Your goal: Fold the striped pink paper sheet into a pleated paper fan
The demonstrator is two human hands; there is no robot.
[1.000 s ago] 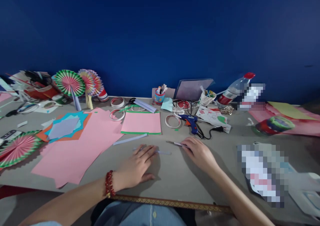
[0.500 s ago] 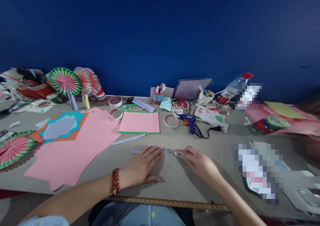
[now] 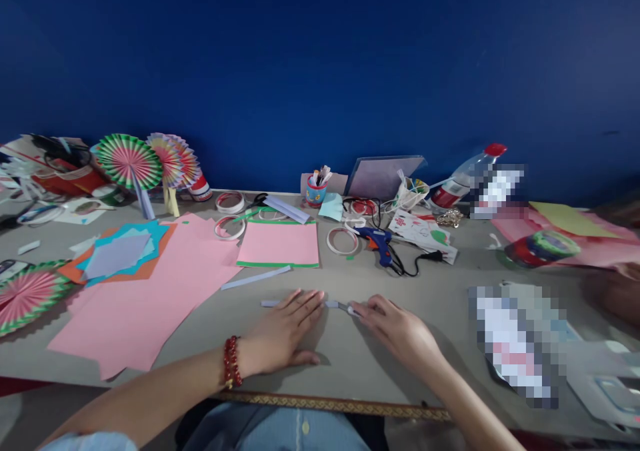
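My left hand [image 3: 293,330] lies flat on the table, its fingers stretched over a narrow lavender paper strip [image 3: 271,303] whose two ends show on either side. Just past the strip's right end, my right hand [image 3: 395,321] pinches a thin whitish piece [image 3: 353,310] between thumb and fingertips. A narrow grey part links that piece towards the strip; its exact kind is too small to tell. Behind my left hand rests another lavender strip [image 3: 256,278]. Beyond it lies a pink paper sheet [image 3: 279,243] with green edges.
Large pink paper [image 3: 140,311] and layered cut paper [image 3: 120,254] spread at left, by folded paper fans [image 3: 131,161]. Tape rolls [image 3: 343,240], a blue glue gun [image 3: 381,243] and a pen cup [image 3: 316,191] stand behind. A tilted bottle [image 3: 457,181] and another person's hand [image 3: 617,294] are at right.
My right hand has shifted very slightly, and the whitish piece in its fingertips sits a little lower and more tilted. My left hand stays in place on the strip.
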